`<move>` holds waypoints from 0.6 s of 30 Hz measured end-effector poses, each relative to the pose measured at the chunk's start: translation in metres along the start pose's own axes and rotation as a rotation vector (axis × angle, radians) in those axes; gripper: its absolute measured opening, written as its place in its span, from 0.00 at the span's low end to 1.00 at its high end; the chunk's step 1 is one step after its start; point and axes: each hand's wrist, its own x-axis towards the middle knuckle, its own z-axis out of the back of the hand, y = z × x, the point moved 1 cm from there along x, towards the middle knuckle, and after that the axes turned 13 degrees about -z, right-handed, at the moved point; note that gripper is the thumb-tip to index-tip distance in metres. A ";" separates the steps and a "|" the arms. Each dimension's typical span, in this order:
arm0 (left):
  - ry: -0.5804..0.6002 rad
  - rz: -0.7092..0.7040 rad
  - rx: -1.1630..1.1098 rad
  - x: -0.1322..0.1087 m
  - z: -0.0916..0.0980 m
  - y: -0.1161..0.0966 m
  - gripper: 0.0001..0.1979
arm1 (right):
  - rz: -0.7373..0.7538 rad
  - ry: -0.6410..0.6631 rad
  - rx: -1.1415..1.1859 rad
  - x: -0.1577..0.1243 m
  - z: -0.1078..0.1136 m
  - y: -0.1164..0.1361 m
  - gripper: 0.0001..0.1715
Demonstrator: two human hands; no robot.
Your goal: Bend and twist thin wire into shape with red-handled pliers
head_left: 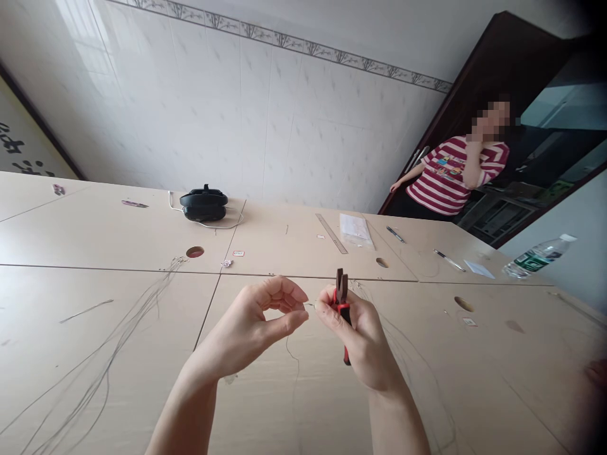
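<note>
left hand (258, 319): near centre, raised above the counter (497, 354); thumb and forefinger fingers (296, 319) pinched tight on the wire (290, 347), the rest curled clear.
right hand (360, 335): just right of the left, fingertips almost meeting it; closed round the red handles of the pliers (342, 297).
pliers: nose up and pointing far, jaws together, gripping nothing; likely parked in the palm to free thumb and forefinger for the wire end.
wire: short end bridging the gap between the hands, rest hanging slack toward the near counter; fine pinch probably needed to steady so thin a strand.
loose strands (128, 328): fanned out on the left counter, well apart from the hands.
far counter: black headset (203, 203), ruler (331, 233), pens, water bottle (538, 256) lying far right.
other person (450, 174): standing far right at the doorway, striped top, not at the counter.
</note>
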 end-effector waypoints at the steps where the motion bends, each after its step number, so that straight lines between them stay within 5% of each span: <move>1: 0.000 -0.007 0.009 0.000 -0.001 0.000 0.04 | -0.013 0.002 0.019 0.000 -0.001 0.000 0.16; 9: -0.109 -0.054 0.294 0.001 -0.007 0.003 0.03 | -0.075 -0.016 0.130 0.003 -0.002 -0.007 0.15; 18: -0.073 -0.140 0.387 0.003 -0.007 0.000 0.05 | -0.165 0.013 0.200 0.002 -0.003 -0.008 0.16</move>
